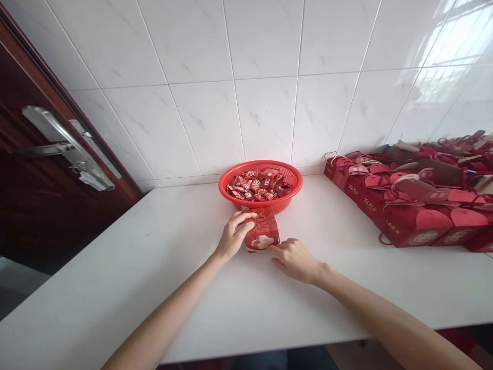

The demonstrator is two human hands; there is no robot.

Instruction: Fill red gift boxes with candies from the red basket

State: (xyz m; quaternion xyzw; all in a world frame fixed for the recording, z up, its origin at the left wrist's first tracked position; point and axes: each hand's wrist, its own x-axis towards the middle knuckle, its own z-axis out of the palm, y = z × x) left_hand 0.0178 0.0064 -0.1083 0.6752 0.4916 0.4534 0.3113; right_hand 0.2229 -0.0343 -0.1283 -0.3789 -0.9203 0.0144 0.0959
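A red cardboard gift box (262, 228) with a pale printed figure near its front end lies on the white counter, just in front of a red plastic basket (299, 191). My left hand (234, 234) grips the box along its left side, thumb and fingers on its upper face. At the box's front right corner, the outstretched index finger of my right hand (295, 259) touches the edge. The thumb of that hand is apart below and its other fingers are curled, without a grip on the box. Red-wrapped candies (260, 184) fill much of the basket.
Several red gift boxes (408, 226) with ribbon handles stand packed together at the right. White tiled wall (265, 108) rises behind the counter (173, 308). A dark red door (34, 169) with a metal handle is at the left.
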